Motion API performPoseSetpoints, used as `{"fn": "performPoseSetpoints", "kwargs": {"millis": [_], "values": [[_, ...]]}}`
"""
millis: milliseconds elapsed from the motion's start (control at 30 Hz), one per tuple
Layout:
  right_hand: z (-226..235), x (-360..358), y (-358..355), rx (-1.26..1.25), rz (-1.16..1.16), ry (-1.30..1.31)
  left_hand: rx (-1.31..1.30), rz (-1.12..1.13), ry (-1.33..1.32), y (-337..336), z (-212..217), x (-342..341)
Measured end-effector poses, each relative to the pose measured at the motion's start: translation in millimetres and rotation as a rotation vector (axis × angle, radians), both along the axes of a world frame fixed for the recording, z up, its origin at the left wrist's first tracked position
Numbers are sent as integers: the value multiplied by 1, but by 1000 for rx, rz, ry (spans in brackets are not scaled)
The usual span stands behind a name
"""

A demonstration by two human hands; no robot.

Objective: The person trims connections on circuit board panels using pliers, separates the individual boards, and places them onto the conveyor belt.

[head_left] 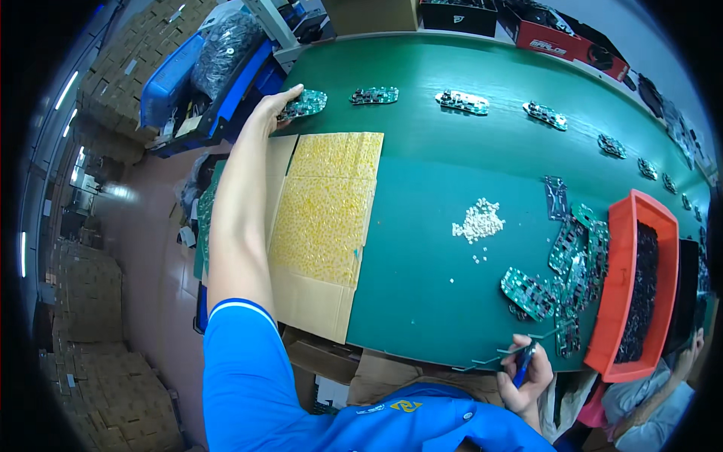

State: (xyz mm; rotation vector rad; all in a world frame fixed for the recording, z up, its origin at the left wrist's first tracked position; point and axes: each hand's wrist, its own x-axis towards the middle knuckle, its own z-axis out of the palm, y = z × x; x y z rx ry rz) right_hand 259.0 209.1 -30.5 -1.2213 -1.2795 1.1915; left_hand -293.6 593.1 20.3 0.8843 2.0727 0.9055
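Left hand (277, 105): stretched to the far left of the green belt (422, 248), fingers closed on the near-left edge of a circuit board (305, 104).
Circuit board: flat on the belt, first in a far row of boards; likely light, stiff and thin, with fragile parts on top, so best gripped by its bare edges.
Cardboard sheet (324, 218): just near the board, covered in small yellow pieces.
Right hand (527, 373): at the near edge, clenched around a blue tool (524, 363).
Red bin (629, 286): far right, beside a heap of boards.
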Motion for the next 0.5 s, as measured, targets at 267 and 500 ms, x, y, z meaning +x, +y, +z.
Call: {"fn": "performPoseSetpoints", "kwargs": {"millis": [267, 500], "values": [[1, -4, 1, 38, -24, -37, -70, -33, 270, 1, 0, 2], [-3, -3, -1, 123, -77, -41, -55, -247, 92, 37, -31, 10]]}}
